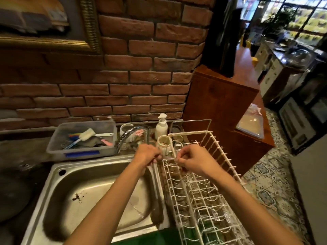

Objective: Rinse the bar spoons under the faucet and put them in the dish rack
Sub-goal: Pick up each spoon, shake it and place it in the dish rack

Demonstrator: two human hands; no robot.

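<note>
My left hand is closed around thin metal bar spoons, whose stems hang down over the right edge of the steel sink. My right hand hovers over the far left corner of the white wire dish rack, fingers curled and pinched together. Motion blur hides whether anything thin sits in that pinch. The chrome faucet arches just behind my left hand, and no water shows. The rack stands directly right of the sink.
A clear plastic bin with brushes sits behind the sink on the left. A white pump bottle and a small cup stand behind the rack. A wooden cabinet rises on the right, against the brick wall.
</note>
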